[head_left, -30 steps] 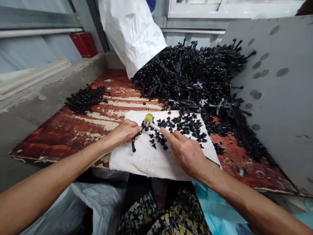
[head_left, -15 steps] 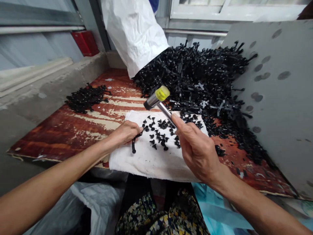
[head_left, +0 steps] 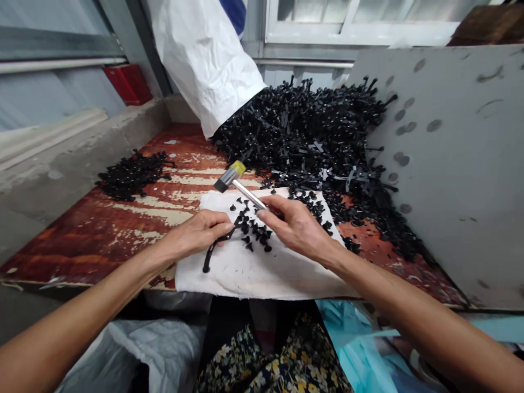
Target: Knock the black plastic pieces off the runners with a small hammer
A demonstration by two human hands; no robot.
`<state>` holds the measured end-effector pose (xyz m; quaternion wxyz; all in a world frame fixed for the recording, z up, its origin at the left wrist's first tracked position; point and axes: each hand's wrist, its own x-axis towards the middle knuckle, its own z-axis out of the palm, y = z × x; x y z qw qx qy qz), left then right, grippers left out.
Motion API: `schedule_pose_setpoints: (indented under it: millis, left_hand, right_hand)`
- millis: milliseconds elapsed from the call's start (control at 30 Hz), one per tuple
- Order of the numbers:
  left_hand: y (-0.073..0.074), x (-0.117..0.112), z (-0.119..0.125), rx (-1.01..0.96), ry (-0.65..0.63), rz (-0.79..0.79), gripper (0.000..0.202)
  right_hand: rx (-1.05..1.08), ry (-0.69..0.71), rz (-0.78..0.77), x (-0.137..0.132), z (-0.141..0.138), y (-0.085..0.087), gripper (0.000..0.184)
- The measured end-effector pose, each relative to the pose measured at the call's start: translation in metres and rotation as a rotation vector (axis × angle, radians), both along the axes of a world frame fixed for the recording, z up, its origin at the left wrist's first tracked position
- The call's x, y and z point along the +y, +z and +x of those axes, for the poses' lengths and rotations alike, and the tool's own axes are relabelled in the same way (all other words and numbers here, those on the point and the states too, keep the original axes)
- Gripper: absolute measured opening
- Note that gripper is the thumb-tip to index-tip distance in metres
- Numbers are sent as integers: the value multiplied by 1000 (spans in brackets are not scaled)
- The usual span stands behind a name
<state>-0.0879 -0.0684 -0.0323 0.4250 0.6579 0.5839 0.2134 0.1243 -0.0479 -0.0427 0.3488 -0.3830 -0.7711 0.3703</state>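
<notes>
My right hand (head_left: 297, 224) is closed round the metal handle of a mallet (head_left: 241, 185). The mallet's head, yellow at one end and black at the other, is raised above the left part of a white cloth (head_left: 262, 278). Pinched in my left hand (head_left: 204, 232) is a black strip (head_left: 209, 256) with a knobbed end, lying low over the cloth's left side. Small black mushroom-shaped pieces (head_left: 257, 229) are scattered on the cloth between my hands, some partly hidden behind the mallet and my right hand.
A large heap of black strips (head_left: 303, 125) fills the back, beside a white sack (head_left: 208, 65). A smaller pile of black strips (head_left: 133, 174) lies on the left of the worn red-brown board (head_left: 53, 234). A grey panel (head_left: 450, 164) stands along the right.
My right hand and the mallet have moved left and lower, and the mallet's head now sits nearer my left hand. The whole view has also shifted a little. My left hand keeps its strip.
</notes>
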Motion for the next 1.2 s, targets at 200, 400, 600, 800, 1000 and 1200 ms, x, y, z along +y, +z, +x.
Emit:
schedule_pose_setpoints:
  millis: [200,400,600,800,1000,1200]
  left_hand:
    - [-3,-9,0,4,-105,111,31]
    - [-15,-19,-10,-409,481,28,47]
    - [-10,-27,1,-838,504,-495,14]
    - [-13,-9,-9,-800,537,-428,11]
    - [-18,31,-20,-741,587,-498,21]
    - [-21,50,-16,-704,604,-569,20]
  right_hand:
    - [119,132,-223,11,-21,-10,3]
    - [243,57,-269,0,-28,-10,8]
    - [265,5,-244,-2,-39,-14,7]
    - [210,-33,-201,-6,-33,-14,13]
    - [263,-144,-361,-41,4,-3,21]
    - [357,-271,-603,-75,32,-17,35]
